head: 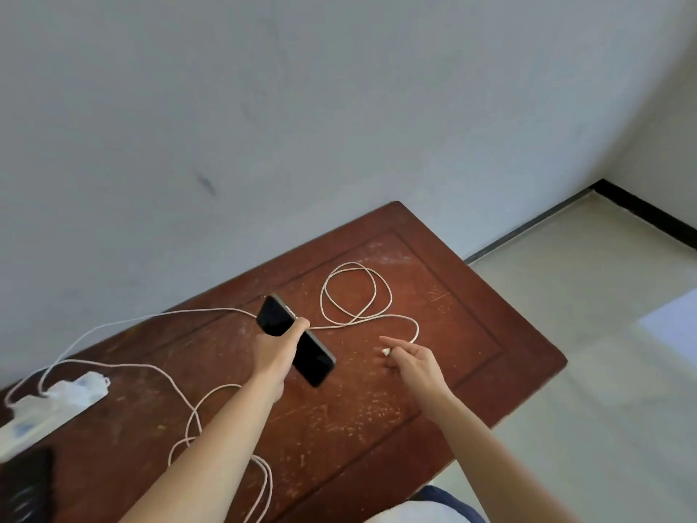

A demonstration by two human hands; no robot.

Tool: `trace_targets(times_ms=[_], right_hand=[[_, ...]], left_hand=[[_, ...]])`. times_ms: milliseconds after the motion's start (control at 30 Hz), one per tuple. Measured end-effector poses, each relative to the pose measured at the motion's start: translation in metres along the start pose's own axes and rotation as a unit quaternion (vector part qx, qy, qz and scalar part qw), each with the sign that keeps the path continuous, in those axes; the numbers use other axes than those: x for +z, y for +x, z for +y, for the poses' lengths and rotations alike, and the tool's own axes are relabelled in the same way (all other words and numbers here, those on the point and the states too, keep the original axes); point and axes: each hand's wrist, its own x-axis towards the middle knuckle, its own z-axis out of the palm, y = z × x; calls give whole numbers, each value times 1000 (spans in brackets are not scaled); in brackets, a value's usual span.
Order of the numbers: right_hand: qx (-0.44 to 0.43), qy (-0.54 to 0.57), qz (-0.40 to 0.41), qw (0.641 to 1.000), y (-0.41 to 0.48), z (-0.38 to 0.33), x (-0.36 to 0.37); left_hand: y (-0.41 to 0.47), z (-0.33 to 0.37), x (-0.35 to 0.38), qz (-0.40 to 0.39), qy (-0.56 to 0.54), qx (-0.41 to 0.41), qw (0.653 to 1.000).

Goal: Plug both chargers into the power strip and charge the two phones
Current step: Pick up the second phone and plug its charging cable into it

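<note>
My left hand [277, 347] grips a black phone [317, 358] around its middle, held tilted above the brown wooden table [471, 334]. My right hand [409, 358] pinches the white plug end [385, 351] of a pale cable [354, 292] that lies coiled on the table beyond it. The plug end is a short way right of the phone and apart from it. A white power strip [45, 409] lies at the table's left edge with white chargers in it. A second pale cable [196, 417] runs from it under my left arm. A dark object [26, 485], blurred, sits at the lower left.
A grey wall stands right behind the table. Pale tiled floor [584, 334] spreads to the right, past the table's right edge. Part of my clothing [433, 507] shows at the bottom.
</note>
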Motion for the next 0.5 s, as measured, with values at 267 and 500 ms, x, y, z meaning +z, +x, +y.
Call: trace_targets(times_ms=[267, 500], right_hand=[[-124, 21, -95, 988, -52, -36, 74], [-178, -2, -67, 982, -69, -39, 95]], left_hand=[[-14, 33, -40, -45, -89, 46, 994], [-35, 34, -46, -67, -125, 61, 988]])
